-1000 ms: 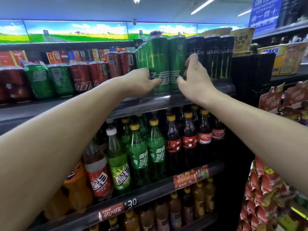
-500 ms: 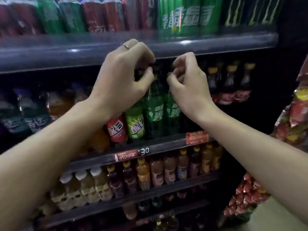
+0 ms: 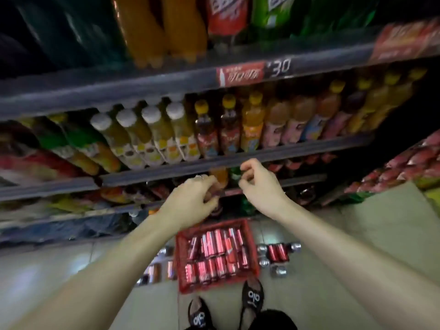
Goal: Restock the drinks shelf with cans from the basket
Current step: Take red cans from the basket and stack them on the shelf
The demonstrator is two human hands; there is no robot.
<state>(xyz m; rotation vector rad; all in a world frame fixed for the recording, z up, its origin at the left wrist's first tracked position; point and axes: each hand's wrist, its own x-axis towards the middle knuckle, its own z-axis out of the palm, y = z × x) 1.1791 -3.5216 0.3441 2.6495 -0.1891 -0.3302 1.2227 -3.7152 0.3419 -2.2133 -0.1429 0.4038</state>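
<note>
My left hand and right hand hung side by side in front of the lower shelves, above the red basket on the floor. Both hands had their fingers loosely curled and gripped nothing that I could make out, though the blur left some doubt about the left one, which wore a ring. The basket stood just ahead of my black shoes and was packed with red cans lying on their sides. More loose cans lay on the tiles to the right of the basket, and a few others to its left. Behind my hands, a shelf carried upright bottles with white and yellow caps, and a red price tag sat on the shelf edge above.
</note>
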